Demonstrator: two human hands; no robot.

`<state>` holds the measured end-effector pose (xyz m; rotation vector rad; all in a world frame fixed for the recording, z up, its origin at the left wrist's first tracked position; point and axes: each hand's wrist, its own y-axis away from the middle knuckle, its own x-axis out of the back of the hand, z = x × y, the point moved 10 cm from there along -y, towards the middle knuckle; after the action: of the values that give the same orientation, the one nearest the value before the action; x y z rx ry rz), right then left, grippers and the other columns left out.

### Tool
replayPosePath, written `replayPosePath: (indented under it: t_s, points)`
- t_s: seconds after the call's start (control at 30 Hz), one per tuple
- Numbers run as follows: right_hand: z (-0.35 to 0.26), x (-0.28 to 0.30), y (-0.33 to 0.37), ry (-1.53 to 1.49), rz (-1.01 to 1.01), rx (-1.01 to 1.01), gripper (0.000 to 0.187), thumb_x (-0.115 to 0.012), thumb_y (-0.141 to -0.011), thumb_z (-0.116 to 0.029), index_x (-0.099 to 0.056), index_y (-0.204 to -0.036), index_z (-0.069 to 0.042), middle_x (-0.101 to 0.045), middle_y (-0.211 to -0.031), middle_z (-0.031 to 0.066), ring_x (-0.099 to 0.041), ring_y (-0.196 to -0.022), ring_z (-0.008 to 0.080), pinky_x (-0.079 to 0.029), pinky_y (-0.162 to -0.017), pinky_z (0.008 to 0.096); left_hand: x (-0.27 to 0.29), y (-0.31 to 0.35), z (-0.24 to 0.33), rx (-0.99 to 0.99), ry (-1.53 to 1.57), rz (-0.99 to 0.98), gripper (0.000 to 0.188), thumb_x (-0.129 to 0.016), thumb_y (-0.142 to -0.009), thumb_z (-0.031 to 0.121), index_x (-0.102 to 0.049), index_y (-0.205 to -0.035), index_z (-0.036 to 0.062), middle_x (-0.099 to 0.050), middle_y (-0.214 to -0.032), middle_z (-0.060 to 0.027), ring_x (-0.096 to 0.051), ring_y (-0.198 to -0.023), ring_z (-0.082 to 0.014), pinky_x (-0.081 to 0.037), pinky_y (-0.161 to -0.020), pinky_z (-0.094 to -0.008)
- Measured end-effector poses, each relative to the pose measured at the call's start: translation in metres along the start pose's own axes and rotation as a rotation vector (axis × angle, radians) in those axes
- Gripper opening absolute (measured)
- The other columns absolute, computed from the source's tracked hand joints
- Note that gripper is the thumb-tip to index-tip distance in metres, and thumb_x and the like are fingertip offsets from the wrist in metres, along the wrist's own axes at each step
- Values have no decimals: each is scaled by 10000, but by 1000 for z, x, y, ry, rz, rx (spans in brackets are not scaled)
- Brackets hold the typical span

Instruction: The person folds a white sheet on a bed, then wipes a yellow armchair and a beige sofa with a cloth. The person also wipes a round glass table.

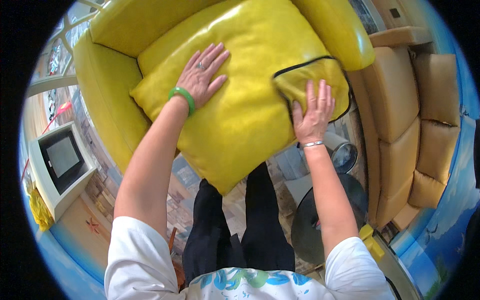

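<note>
A large yellow cushion lies askew on the seat of a yellow armchair, one corner pointing toward my legs. My left hand, with a ring and a green bangle, rests flat on the cushion with its fingers spread. At the cushion's right edge, a yellow cloth with black edging is spread out, part of it hanging over the side. My right hand lies on this cloth, fingers stretched out and thumb apart, pressing it against the cushion.
A tan sofa runs along the right. Near my right forearm are a dark round tabletop and a metal bin-like cylinder. A white-framed unit with a dark panel stands at left, above a patterned floor.
</note>
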<state>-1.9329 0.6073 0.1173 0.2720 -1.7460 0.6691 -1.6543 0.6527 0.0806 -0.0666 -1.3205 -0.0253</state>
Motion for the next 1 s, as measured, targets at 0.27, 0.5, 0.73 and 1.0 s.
replayPosePath:
  t_s: [0.27,0.5,0.73,1.0]
  points:
    - [-81,-37,-31,-169,-352,406,705,-560,-932,-493,-387,-1547,-197,-354,-1570,210,-306,-1454,416,-239,-1172,590,2,21,18,489,126,80,533,-372,-1052,396,-389,-1547,202,-281,-1652,-4,-210,-1536,-207,-84,-1258,-478]
    - [14,-115,-225,-70,-302,-296,675,-406,-1015,-494,-311,-1571,-123,-339,-1585,202,-324,-1457,382,-248,-1183,563,-3,12,34,498,71,148,598,-474,-1003,354,-349,-1564,189,-258,-1658,-26,-195,-1539,-240,-84,-1250,-504]
    - [-78,-136,-258,117,-223,76,645,-353,-1028,-507,-320,-1575,-167,-273,-1633,160,-208,-1520,347,-122,-1219,569,-16,13,27,523,114,133,626,-485,-987,387,-341,-1563,188,-247,-1657,-13,-185,-1536,-231,-99,-1245,-510]
    - [-210,-146,-184,-233,-634,710,548,-475,-975,-390,-447,-1494,-217,-458,-1526,138,-458,-1374,311,-354,-1159,422,-10,28,33,504,91,102,582,-481,-1007,394,-403,-1535,163,-338,-1622,-48,-251,-1520,-248,-116,-1241,-518]
